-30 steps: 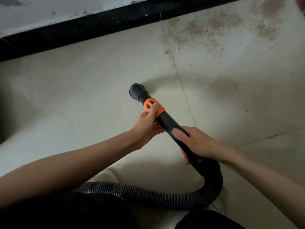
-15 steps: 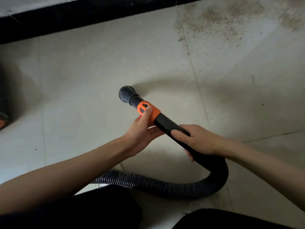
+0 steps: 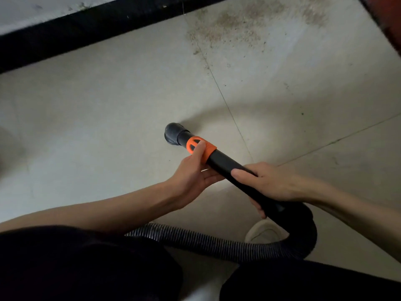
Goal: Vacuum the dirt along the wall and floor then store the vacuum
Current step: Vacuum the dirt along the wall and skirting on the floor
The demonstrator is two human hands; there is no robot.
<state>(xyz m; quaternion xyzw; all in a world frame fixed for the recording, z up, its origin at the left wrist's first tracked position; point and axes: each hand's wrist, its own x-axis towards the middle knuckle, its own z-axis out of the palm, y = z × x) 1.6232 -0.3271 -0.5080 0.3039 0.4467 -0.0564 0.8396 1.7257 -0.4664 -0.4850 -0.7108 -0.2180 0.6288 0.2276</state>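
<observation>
Holding vacuum wand (image 3: 230, 168) over floor (image 3: 108, 105), nozzle (image 3: 173, 135) near centre. Left hand (image 3: 195, 172) cupped under it, thumb on orange collar (image 3: 200, 147); right hand (image 3: 267, 183) wrapped round shaft nearer hose (image 3: 206, 242). Wand likely rigid, light; hose floppy, so best gripped on shaft. Dirt (image 3: 234, 27) far right, by wall (image 3: 43, 9).

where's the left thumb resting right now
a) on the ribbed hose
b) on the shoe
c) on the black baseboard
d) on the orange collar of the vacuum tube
d: the left hand cradles the vacuum tube from below, and its thumb lies across the orange collar just behind the nozzle.
</observation>
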